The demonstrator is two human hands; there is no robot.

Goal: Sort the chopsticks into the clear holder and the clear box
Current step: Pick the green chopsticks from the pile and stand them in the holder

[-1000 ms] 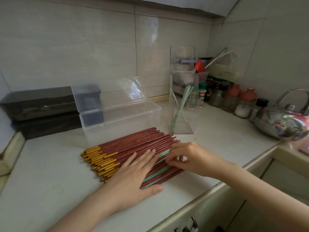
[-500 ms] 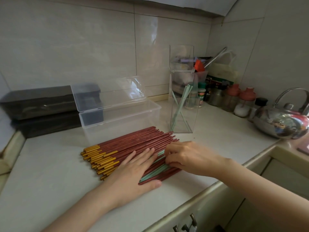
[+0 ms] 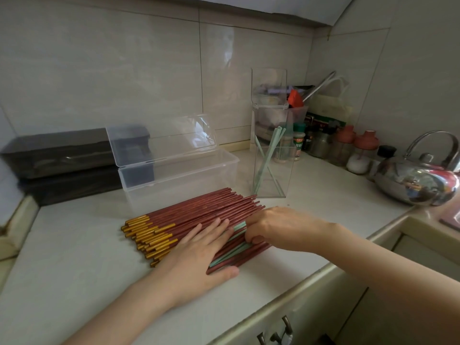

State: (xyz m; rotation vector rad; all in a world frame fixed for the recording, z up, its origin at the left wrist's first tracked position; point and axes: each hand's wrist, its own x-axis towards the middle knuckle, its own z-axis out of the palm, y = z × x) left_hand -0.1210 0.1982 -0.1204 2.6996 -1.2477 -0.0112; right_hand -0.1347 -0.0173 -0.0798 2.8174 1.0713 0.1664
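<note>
Two hands work one pile of gold-tipped red-brown wooden chopsticks (image 3: 199, 212) on the pale table (image 3: 74, 257). The left hand (image 3: 199, 252) presses flat, grip apart. The right hand (image 3: 278, 227) has its grip clamped on a mint-green chopstick (image 3: 240, 224). Three more stand in the clear square holder (image 3: 283, 170) at one o'clock, and one clear lidded box (image 3: 179, 175) sits at twelve.

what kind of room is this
Most likely a home kitchen: a tiled corner countertop with a steel kettle, seasoning jars along the wall, and a pile of chopsticks being sorted.

Left hand (image 3: 196, 255) flat on red chopsticks (image 3: 199, 207); right hand (image 3: 281, 227) pinches green chopsticks (image 3: 229, 255)
</note>
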